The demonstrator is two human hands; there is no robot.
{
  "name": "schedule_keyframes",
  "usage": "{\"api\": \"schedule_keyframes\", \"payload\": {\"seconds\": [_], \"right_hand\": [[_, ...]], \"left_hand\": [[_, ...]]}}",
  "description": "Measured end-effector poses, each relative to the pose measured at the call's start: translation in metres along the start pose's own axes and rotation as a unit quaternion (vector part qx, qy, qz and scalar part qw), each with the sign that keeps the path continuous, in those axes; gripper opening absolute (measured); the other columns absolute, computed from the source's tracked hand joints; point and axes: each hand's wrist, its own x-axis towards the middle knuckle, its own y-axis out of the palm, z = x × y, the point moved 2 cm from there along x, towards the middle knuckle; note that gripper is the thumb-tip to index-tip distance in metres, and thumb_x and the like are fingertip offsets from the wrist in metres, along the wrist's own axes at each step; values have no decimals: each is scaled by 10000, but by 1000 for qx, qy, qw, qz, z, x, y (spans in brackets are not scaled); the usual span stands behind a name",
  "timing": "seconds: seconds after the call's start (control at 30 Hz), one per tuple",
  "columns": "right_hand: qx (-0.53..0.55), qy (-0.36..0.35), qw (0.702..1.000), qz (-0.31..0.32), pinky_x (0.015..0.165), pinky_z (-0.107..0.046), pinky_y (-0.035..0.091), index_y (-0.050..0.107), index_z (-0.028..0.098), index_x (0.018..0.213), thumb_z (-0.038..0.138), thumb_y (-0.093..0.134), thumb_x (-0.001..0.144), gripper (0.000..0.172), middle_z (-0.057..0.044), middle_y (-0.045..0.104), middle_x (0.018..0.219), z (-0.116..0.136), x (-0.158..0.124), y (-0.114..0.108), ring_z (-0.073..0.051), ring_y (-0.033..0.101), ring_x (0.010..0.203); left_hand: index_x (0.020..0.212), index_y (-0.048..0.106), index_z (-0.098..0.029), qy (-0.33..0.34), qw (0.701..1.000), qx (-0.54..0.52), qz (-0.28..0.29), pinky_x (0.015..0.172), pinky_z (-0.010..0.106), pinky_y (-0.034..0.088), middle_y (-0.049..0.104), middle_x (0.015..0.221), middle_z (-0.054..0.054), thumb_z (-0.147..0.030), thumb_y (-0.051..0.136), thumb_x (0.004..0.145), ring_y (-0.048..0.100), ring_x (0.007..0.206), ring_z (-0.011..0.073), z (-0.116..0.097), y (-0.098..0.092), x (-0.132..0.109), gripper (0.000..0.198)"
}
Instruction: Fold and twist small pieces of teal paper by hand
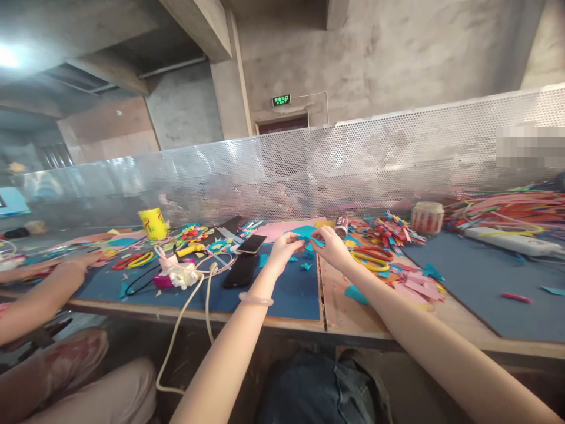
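Note:
Between my hands, over the front of the table, is a blue piece of paper [304, 231], which looks partly folded. My left hand [282, 250], a pale bangle on its wrist, pinches it from the left. My right hand [330, 246] pinches its right side, fingertips close to those of the left. Small blue folded paper pieces [306, 267] lie on the blue mat [286, 300] just below. Two dark phones, one a black phone [241, 271], rest left of my left hand. Yellow-handled scissors [371, 264] and orange loops lie right of my right wrist.
A co-worker's arm [53, 288] reaches in at left. A cable [180, 330] hangs over the table edge near a power plug cluster. A yellow can [153, 224], a glass jar [427, 218], paper scraps [417, 287] and a white power strip [512, 241] stand about. Perforated metal screen [353, 165] behind.

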Motion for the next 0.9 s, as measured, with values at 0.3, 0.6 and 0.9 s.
{"api": "schedule_keyframes", "payload": {"seconds": [0.3,0.6,0.9], "right_hand": [[-82,-75,994,14,725,-323,413,547,193,833,199,439,815,109,-69,558,794,11,1,-3,-199,506,789],[-111,-95,989,-6,706,-297,405,554,188,802,185,432,820,123,-59,561,764,11,0,-2,-181,506,755],[-153,-99,983,-16,656,-282,385,528,173,739,149,466,779,77,-50,562,729,12,0,-2,-169,500,713]], "left_hand": [[800,573,-111,6,999,-13,32,765,319,473,607,728,24,-201,668,630,593,696,114,-3,5,-2,214],[800,578,-112,11,998,-28,50,795,336,458,608,734,26,-207,679,617,592,717,122,-3,6,-3,230],[805,568,-112,2,998,-29,48,785,345,453,614,729,33,-213,686,611,596,707,132,-4,9,-3,249]]}}
